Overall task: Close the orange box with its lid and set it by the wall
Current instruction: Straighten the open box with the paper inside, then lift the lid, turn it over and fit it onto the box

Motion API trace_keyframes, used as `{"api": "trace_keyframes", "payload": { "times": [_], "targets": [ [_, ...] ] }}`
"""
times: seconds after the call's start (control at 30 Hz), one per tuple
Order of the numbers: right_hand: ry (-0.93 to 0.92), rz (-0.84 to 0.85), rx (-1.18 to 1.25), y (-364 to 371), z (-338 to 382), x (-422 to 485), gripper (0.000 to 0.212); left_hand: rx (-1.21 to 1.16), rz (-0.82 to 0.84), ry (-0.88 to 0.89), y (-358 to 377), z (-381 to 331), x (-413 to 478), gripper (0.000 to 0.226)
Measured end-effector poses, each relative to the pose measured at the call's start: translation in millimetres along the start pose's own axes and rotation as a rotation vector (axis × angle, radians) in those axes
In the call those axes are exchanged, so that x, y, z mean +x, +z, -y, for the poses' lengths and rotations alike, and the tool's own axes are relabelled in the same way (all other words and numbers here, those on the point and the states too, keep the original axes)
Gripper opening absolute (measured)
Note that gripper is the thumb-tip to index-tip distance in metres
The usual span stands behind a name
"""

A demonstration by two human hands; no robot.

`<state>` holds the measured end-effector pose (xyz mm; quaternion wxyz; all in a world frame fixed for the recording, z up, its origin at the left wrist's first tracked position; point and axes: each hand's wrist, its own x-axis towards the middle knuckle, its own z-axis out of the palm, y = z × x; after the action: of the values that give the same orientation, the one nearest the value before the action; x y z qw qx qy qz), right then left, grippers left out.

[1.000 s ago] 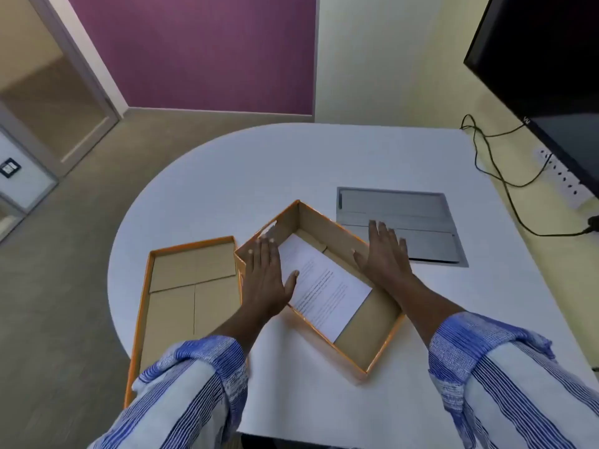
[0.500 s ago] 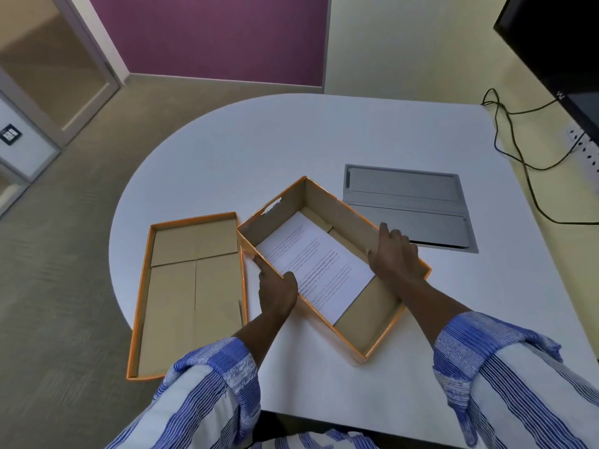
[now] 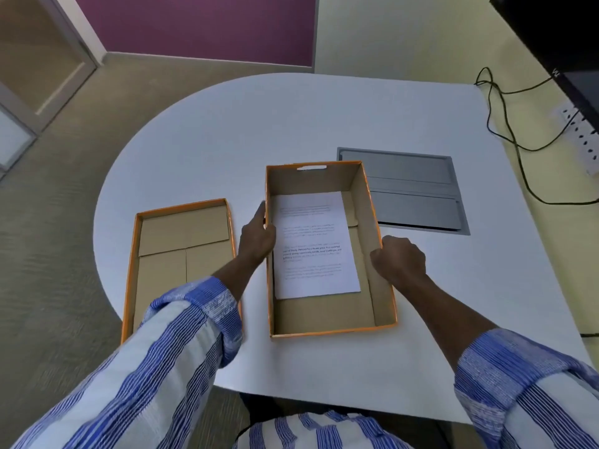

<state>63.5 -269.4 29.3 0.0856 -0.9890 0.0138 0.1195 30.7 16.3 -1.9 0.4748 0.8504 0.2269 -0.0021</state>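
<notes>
The open orange box [image 3: 324,314] stands on the white table [image 3: 291,124] in front of me, its long sides pointing away from me. A printed white sheet [image 3: 312,244] lies flat inside it. My left hand [image 3: 257,236] grips the box's left wall and my right hand [image 3: 400,259] grips its right wall. The orange lid [image 3: 181,251] lies upside down on the table to the left of the box, its near end hidden by my left sleeve.
A grey metal cable hatch [image 3: 418,192] is set into the table just behind and right of the box. Black cables [image 3: 505,124] run along the yellow wall [image 3: 405,34] on the right to a power strip [image 3: 583,140]. A dark screen [image 3: 567,37] hangs at the upper right.
Both hands went from lying flat over the box to gripping its side walls. The box has turned from a diagonal lie to square with me.
</notes>
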Motion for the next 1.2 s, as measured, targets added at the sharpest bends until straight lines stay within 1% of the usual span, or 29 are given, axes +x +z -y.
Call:
{"api": "trace_keyframes", "payload": {
  "times": [0.17, 0.37, 0.43, 0.5, 0.53, 0.57, 0.67, 0.73, 0.8, 0.9, 1.0, 1.03, 1.1, 1.2],
  "targets": [
    [0.061, 0.006, 0.032, 6, -3, -16, 0.012, -0.011, 0.027, 0.026, 8, -2, 9, 0.057],
    [0.131, 0.018, 0.044, 13, -4, -22, 0.016, -0.018, 0.054, 0.019, 18, 2, 14, 0.051],
    [0.122, -0.006, 0.03, 10, 0, -23, 0.025, -0.016, 0.063, -0.001, 17, 4, 14, 0.052],
    [0.111, -0.053, 0.015, 5, 11, -23, 0.047, -0.035, 0.061, -0.041, 15, 7, 12, 0.056],
    [0.095, -0.081, 0.007, 3, 18, -22, 0.057, -0.044, 0.049, -0.057, 12, 10, 12, 0.059],
    [0.061, -0.112, 0.007, 1, 27, -22, 0.063, -0.042, 0.031, -0.069, 9, 13, 11, 0.061],
    [-0.129, -0.174, 0.099, -4, 62, -22, 0.066, 0.025, -0.035, -0.094, -6, 28, 10, 0.061],
    [-0.29, -0.169, 0.183, -2, 92, -24, 0.065, 0.078, -0.079, -0.125, -21, 43, 7, 0.058],
    [-0.433, -0.127, 0.258, 3, 127, -29, 0.061, 0.138, -0.106, -0.158, -39, 62, 4, 0.054],
    [-0.595, -0.073, 0.356, 17, 181, -43, 0.058, 0.207, -0.148, -0.218, -70, 92, -4, 0.053],
    [-0.691, 0.027, 0.392, 42, 228, -57, 0.063, 0.284, -0.216, -0.272, -101, 121, -16, 0.054],
    [-0.688, 0.077, 0.398, 52, 242, -61, 0.065, 0.322, -0.239, -0.289, -110, 130, -21, 0.055],
    [-0.626, 0.192, 0.383, 73, 264, -67, 0.073, 0.393, -0.283, -0.322, -128, 148, -29, 0.057],
    [-0.443, 0.373, 0.341, 105, 282, -71, 0.085, 0.442, -0.334, -0.407, -150, 173, -40, 0.066]
  ]
}}
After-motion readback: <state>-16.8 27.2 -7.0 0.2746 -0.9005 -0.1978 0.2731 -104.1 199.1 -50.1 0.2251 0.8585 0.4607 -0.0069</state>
